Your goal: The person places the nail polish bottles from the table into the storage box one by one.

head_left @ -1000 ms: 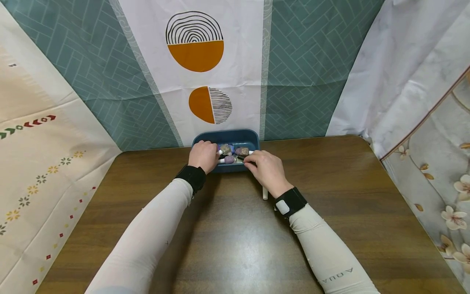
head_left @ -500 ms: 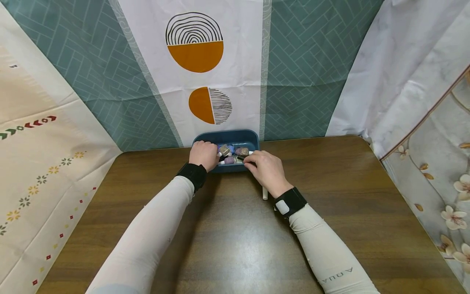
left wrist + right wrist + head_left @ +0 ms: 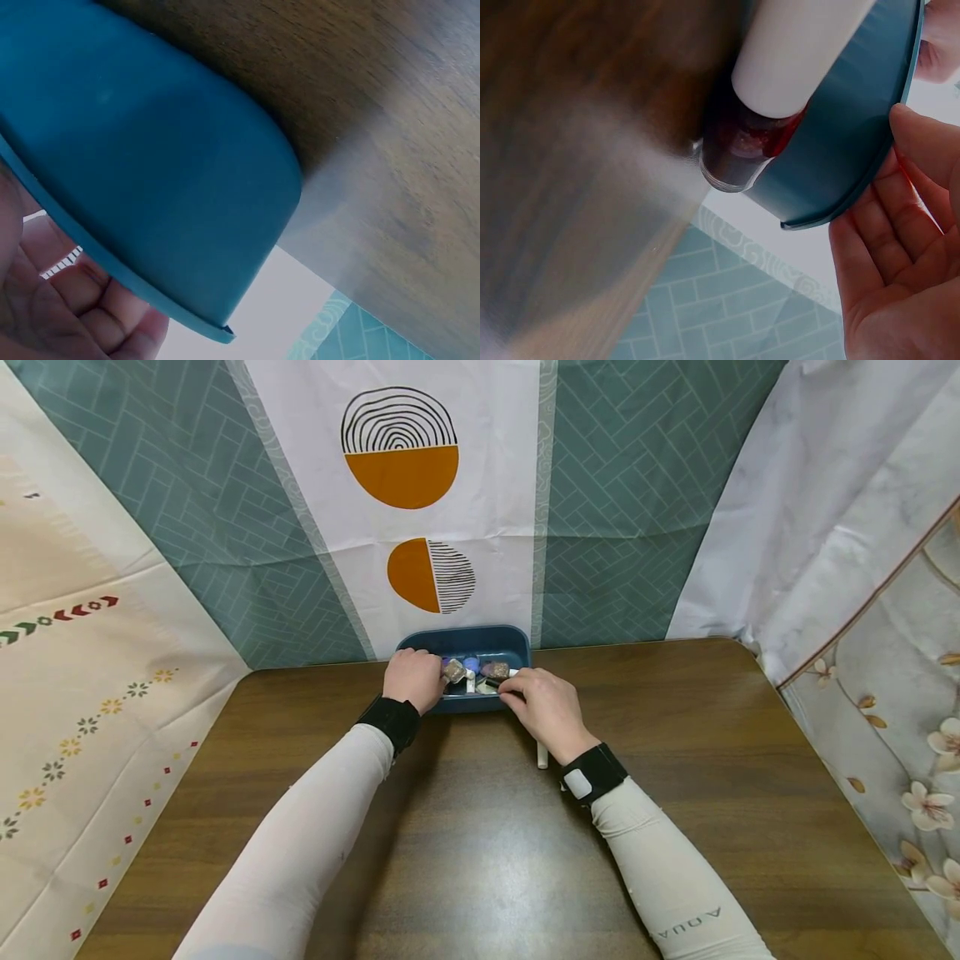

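Note:
A dark blue bin (image 3: 480, 702) at the back of the table holds several nail polish bottles with white caps. My left hand (image 3: 412, 681) is over the bin's left end, its fingers (image 3: 105, 326) curled behind the rim in the left wrist view. Its thumb and fingertips are hidden, so I cannot tell whether it holds anything. At the front right, my right hand (image 3: 547, 706) grips the bin's rim, thumb in front and fingers curled behind. A blue-purple bottle (image 3: 471, 664) and brownish glitter bottles (image 3: 455, 671) show between the hands.
One dark red nail polish bottle (image 3: 742, 146) with a white cap (image 3: 791, 56) stands on the table outside the bin, beneath my right hand. The wooden table (image 3: 480, 827) reaches back to a patterned curtain (image 3: 622, 585).
Bottles in the bin have shifted: the lilac one at the front has gone from sight, the glitter bottle has moved left, and a white cap now points forward. Both hands have barely moved.

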`<state>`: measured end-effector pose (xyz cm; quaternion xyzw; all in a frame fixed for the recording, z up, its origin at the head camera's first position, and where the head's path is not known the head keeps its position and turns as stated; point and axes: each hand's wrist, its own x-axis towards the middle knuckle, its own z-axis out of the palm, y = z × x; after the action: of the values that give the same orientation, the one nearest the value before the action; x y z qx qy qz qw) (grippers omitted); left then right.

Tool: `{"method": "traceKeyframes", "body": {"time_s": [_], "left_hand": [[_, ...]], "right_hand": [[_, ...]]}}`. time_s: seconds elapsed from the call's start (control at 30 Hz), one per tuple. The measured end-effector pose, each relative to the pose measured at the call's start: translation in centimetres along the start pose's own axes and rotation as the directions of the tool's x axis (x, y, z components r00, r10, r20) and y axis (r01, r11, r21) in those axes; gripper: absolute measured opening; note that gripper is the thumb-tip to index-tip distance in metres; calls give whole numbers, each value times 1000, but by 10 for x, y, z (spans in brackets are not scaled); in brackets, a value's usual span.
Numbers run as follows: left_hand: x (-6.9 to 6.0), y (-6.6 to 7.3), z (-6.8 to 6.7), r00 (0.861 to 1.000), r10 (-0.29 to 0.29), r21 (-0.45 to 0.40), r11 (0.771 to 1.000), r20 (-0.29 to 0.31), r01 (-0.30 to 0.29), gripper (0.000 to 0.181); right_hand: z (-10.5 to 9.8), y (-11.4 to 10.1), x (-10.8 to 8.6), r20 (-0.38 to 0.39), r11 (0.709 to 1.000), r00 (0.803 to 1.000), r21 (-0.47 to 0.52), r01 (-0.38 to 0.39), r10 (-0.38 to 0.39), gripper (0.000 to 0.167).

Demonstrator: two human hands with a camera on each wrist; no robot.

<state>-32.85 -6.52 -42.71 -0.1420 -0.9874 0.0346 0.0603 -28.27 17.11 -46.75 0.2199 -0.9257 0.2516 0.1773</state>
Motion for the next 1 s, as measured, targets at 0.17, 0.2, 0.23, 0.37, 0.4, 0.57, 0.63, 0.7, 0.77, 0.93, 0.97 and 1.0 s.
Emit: {"method": "traceKeyframes", "body": {"time_s": [0.17, 0.2, 0.23, 0.37, 0.4, 0.57, 0.63, 0.7, 0.77, 0.93, 0.97, 1.0], "left_hand": [[-6, -2, 0, 996, 11, -1, 1000, -87, -11, 17], [-8, -3, 0, 994, 16, -1, 1000, -108, -16, 16], [-9, -3, 1, 992, 21, -2, 1000, -124, -21, 15], [-13, -3, 2, 987, 28, -18, 999, -158, -31, 13], [-14, -3, 1, 987, 28, -27, 999, -158, -33, 12], [-21, 2, -3, 990, 29, -78, 996, -135, -40, 15], [-24, 4, -5, 989, 38, -86, 995, -140, -50, 16], [-28, 6, -8, 986, 48, -89, 994, -161, -63, 17], [-32, 7, -10, 982, 55, -92, 993, -181, -72, 18], [-42, 12, -15, 975, 60, -123, 989, -213, -88, 19], [-44, 13, -16, 975, 61, -128, 988, -215, -90, 19], [-46, 14, -17, 974, 63, -131, 987, -217, -93, 19]], "right_hand": [[0, 0, 0, 3, 1000, 1000, 2, -2, 2, 9], [0, 1, 0, 5, 1000, 1000, 1, -3, 3, 9], [0, 1, 0, 6, 1000, 1000, 0, -3, 3, 9], [1, 1, 0, 6, 1000, 1000, -1, -3, 3, 9], [1, 1, 0, 7, 1000, 1000, -1, -3, 3, 9], [0, 1, 0, 7, 1000, 1000, 2, 0, 0, 9], [0, 1, 0, 6, 1000, 1000, 0, 0, 0, 10], [0, 0, 0, 6, 1000, 1000, 0, -2, 2, 10], [1, 1, 0, 7, 1000, 1000, 1, -5, 5, 10], [2, 1, 0, 9, 1000, 1000, 7, -12, 12, 10], [2, 2, 0, 9, 1000, 1000, 9, -12, 12, 10], [2, 2, 0, 9, 1000, 1000, 10, -14, 13, 10]]}}
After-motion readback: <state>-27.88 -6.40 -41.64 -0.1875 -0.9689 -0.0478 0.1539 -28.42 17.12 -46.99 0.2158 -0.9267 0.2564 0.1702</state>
